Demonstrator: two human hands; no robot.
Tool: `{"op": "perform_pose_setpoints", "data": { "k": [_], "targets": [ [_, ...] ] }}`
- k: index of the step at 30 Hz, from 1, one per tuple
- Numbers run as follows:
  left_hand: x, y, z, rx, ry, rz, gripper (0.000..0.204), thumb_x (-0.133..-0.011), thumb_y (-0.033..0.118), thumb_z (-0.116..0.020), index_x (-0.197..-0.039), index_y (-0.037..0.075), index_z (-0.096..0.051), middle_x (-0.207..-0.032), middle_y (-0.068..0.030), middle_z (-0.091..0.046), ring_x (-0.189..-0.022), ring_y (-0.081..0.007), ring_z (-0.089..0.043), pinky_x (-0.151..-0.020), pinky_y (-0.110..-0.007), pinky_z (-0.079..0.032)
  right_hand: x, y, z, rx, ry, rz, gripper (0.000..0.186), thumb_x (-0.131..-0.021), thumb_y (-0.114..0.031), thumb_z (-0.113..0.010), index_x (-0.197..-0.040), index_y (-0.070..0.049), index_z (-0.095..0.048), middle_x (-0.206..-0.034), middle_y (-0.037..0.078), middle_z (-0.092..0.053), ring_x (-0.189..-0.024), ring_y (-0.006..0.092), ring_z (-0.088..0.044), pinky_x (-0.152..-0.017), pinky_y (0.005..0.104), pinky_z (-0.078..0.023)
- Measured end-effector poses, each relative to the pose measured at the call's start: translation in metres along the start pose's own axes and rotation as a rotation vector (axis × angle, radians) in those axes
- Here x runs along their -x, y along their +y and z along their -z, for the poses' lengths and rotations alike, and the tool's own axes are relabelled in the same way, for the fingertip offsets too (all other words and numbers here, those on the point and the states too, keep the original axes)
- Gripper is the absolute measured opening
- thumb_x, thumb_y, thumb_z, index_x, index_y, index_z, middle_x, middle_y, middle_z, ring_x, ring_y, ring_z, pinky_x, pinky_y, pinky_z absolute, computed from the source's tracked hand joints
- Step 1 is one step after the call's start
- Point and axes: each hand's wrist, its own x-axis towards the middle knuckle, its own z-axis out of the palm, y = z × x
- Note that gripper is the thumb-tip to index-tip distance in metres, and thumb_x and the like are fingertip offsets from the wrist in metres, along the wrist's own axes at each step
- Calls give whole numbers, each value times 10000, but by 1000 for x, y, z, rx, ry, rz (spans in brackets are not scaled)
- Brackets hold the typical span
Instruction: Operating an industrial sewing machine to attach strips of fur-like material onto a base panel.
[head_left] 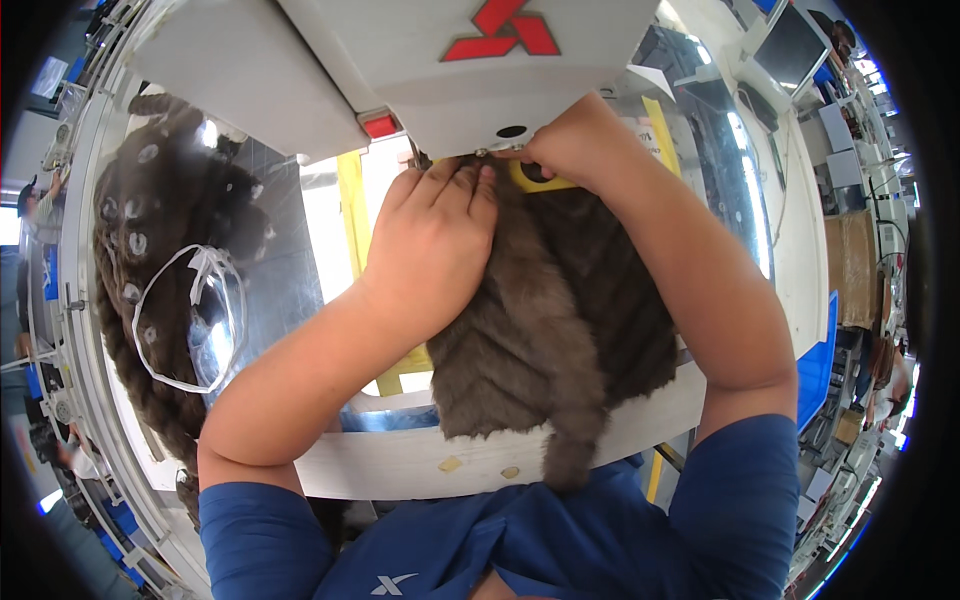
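Note:
A grey-brown fur piece (530, 300), with long strips and darker fur on its right side, lies under the head of a white sewing machine (440, 60). My left hand (430, 225) rests on the fur just below the needle area, fingers curled and pressed together on it. My right hand (570, 145) is closed at the machine's right, index finger reaching to the metal parts under the head, over a yellow plate (543, 182); what its fingertips hold is hidden.
Dark fur (130, 290) and a looped white cord (150, 360) lie at the left. The table's front edge (380, 465) crosses below. A blue bin (815, 375), cardboard (848, 265) and monitor (785, 50) are at the right. Other people (40, 210) show at both rims.

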Motion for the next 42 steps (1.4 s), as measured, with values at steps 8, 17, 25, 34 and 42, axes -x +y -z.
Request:
{"op": "perform_pose_setpoints", "data": {
  "k": [8, 17, 25, 34, 42],
  "targets": [
    [9, -2, 5, -23, 12, 40, 417, -821, 104, -594, -1207, -15, -696, -1260, -139, -707, -1169, -271, -637, -920, -379, -462, 65, 8, 5, 340, 42, 605, 387, -820, -143, -721, -1202, -81, -735, -1203, 117, -738, -1007, 284, -723, -815, 381, -590],
    [9, -2, 6, -10, -7, 76, 382, -786, 125, -615, -1147, 23, -685, -1246, -114, -710, -951, -232, -625, -767, -355, -469, 71, 13, -17, 458, 131, 690, 497, -806, -115, -713, -1301, -102, -676, -1326, 43, -692, -1031, 251, -721, -775, 382, -598],
    [0, -1, 6, 76, -35, 73, 334, -774, 83, -613, -1103, 28, -634, -1218, -116, -718, -900, -252, -645, -769, -364, -483, 71, 20, -20, 436, 197, 696, 376, -856, -106, -631, -1227, -71, -684, -1268, 59, -701, -853, 245, -732, -689, 359, -582],
    [-4, -1, 4, 10, -11, 49, 281, -797, 99, -621, -1069, 36, -647, -1162, -104, -731, -884, -247, -664, -727, -371, -476, 74, 9, -22, 542, 219, 669, 224, -886, -129, -593, -1079, -59, -683, -1069, 31, -691, -789, 242, -718, -589, 375, -569],
    [0, -3, 6, 0, -31, 59, 308, -796, 100, -622, -1093, 30, -658, -1166, -109, -734, -884, -251, -669, -733, -371, -482, 73, 7, -26, 520, 237, 668, 160, -883, -124, -598, -1014, -64, -667, -1028, 38, -684, -764, 251, -715, -576, 384, -564]
  ]
}}
